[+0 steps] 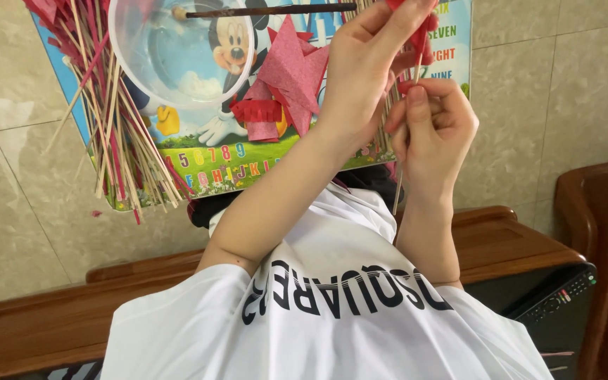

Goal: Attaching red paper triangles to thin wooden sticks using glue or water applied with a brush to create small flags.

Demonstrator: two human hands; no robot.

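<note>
My left hand (pixel 367 63) reaches in from the left and pinches a small red paper piece (pixel 423 32) at the top of a thin wooden stick (pixel 396 193). Just below and to the right, my right hand (pixel 434 123) is closed around that stick, thumb up against it. The stick's lower end pokes out under my right hand. Both hands hover over a colourful cartoon mat (pixel 212 162) on the tiled floor. My white printed shirt (pixel 332 309) fills the bottom of the view.
On the mat lie a clear plastic bowl (pixel 177 49), a paintbrush (pixel 269 10) across its rim, pink glitter stars (pixel 293 70), a red fringed paper (pixel 255 110) and several wooden sticks (pixel 121 134). A brown wooden seat edge (pixel 515 243) and a black remote control (pixel 564 295) are near me.
</note>
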